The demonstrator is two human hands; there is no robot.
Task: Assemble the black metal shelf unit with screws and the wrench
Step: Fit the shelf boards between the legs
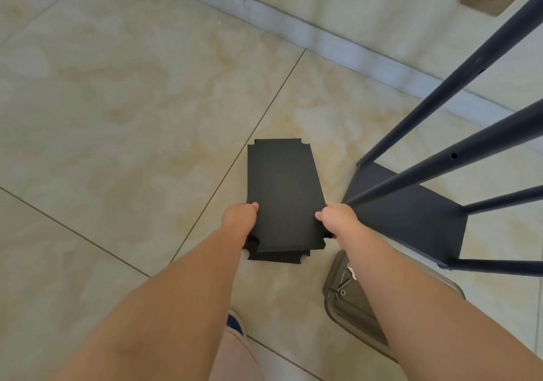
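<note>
Black shelf panel (pixel 283 192) — gripped between both hands.

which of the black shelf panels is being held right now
The top panel, gripped on its long edges by the left hand and right hand. Another panel lies beneath it, and a third is fixed to the frame's legs.

No legible text, label, brand, number or sign is recorded on any item or surface in view.
</note>
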